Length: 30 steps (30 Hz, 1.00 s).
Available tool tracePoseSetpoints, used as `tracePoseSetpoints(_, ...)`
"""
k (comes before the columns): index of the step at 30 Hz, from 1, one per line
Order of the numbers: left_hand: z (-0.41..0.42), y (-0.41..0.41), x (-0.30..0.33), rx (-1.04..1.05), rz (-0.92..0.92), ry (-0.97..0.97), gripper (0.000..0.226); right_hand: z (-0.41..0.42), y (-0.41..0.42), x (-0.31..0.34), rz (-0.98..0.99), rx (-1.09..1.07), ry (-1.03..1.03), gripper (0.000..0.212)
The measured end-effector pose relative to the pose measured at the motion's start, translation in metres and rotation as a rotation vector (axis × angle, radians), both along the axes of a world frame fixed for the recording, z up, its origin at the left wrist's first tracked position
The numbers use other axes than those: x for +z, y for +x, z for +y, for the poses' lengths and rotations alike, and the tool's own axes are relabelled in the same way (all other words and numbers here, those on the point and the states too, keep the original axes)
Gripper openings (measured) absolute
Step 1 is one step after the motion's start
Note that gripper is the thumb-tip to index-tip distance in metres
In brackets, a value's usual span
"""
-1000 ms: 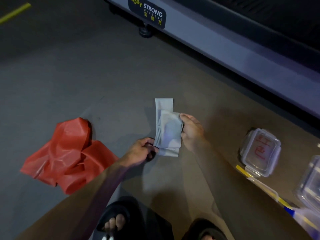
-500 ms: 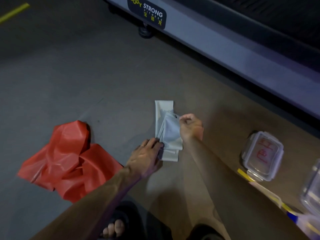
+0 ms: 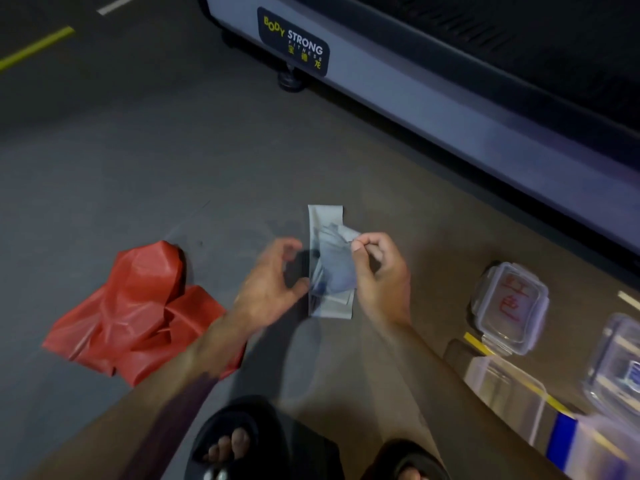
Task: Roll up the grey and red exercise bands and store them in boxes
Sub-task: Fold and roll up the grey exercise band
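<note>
Grey band (image 3: 329,271): folded strip on the floor (image 3: 138,161), centre of view – we see loose layers lifted at its upper right.
Right hand (image 3: 379,277): fingers curled, thumb and forefinger pinching the band's top layer at 1 o'clock of the strip.
Left hand (image 3: 268,284): blurred, fingers loosely spread; thumb at the band's left edge – we cannot tell if it grips.
Red band (image 3: 138,313): crumpled at 9 o'clock, well apart.
Lidded box (image 3: 510,306): at 3 o'clock, red writing on lid.
</note>
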<state>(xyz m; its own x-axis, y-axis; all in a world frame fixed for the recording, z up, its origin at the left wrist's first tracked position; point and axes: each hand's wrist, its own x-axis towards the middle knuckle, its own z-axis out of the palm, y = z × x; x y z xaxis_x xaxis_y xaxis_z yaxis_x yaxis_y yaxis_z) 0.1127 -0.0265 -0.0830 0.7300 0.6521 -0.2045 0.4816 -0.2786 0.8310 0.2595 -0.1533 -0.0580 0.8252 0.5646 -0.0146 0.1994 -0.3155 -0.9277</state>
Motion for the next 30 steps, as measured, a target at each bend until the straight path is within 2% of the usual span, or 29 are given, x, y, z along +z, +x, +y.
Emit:
tracePoseSetpoints(2,0.009,0.005,0.033,-0.104,-0.103,-0.072,0.099,-0.006,-0.006,0.016,-0.012,0.019,0.032,0.004)
tracePoseSetpoints(3,0.012,0.008,0.048,-0.164,-0.135,-0.086,0.111,-0.009,-0.009,0.025,-0.018,0.032,0.052,0.004)
tracePoseSetpoints(5,0.013,0.012,0.074,-0.240,-0.159,-0.084,0.117,-0.015,-0.014,0.045,-0.041,0.056,0.092,0.005)
tracePoseSetpoints(7,0.013,0.013,0.091,-0.275,-0.174,-0.070,0.103,-0.020,-0.020,0.065,-0.040,0.059,0.133,0.005)
tracePoseSetpoints(11,0.007,0.005,0.121,-0.272,-0.260,0.066,0.042,-0.032,-0.029,0.102,-0.025,0.050,0.179,0.006)
tracePoseSetpoints(14,-0.003,-0.004,0.154,-0.210,-0.307,0.157,0.016,-0.040,-0.032,0.132,-0.017,0.046,0.185,0.007)
tracePoseSetpoints(18,-0.007,-0.010,0.208,-0.242,-0.318,0.175,0.010,-0.049,-0.034,0.187,0.093,0.049,0.245,0.006)
tracePoseSetpoints(24,-0.013,-0.017,0.314,-0.338,-0.345,0.055,0.008,-0.060,-0.033,0.289,0.222,0.049,0.226,0.015)
tracePoseSetpoints(30,-0.026,-0.025,0.397,-0.364,-0.373,-0.003,0.012,-0.069,-0.046,0.364,0.233,-0.023,0.275,0.013)
